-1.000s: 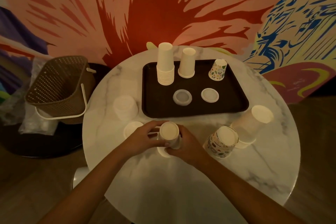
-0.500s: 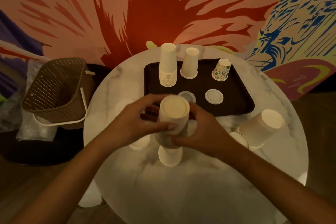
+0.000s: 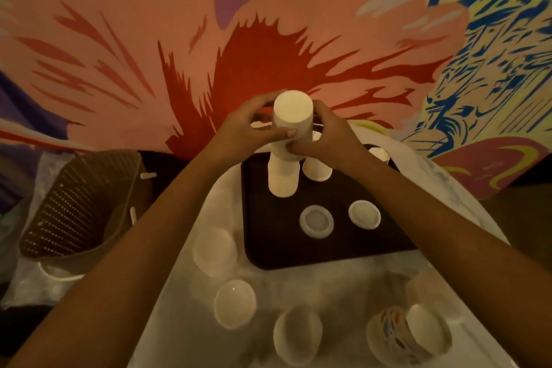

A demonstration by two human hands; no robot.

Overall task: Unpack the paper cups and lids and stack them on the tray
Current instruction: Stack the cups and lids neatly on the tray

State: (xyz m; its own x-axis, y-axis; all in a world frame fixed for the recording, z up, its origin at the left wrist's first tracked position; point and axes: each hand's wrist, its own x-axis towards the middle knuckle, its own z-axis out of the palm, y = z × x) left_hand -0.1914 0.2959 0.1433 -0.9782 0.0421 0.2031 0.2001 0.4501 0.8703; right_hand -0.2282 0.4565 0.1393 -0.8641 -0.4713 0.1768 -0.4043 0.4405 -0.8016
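Both hands were raised over the far side of the tray [image 3: 268,248], closed around one bundle of white paper cups [image 3: 292,119] held upside down between them. The left hand [image 3: 248,131] wrapped its left side with the thumb across the front, and the right hand [image 3: 331,137] gripped its right side, thumb low on the wall. The bundle's open end met the top of a tall white stack [image 3: 283,182] standing on the tray directly below the hands; whether it was fully seated could not be told.

On the dark tray there were two upside-down white stacks, the tall one and a shorter stack [image 3: 317,172] just right of it and partly behind the right wrist. One patterned cup [image 3: 379,154] showed at the far right, mostly hidden. Two round lids [image 3: 316,221] lay side by side nearer, apart from each other.

On the marble table [image 3: 328,287], near the tray, three pale round pieces [image 3: 235,303] lay blurred at left and centre. At near right lay a patterned bundle [image 3: 388,334] on its side, with white cups [image 3: 427,327] against it.

One woven basket [image 3: 80,206] stood left of the table on crumpled plastic wrap [image 3: 24,293].
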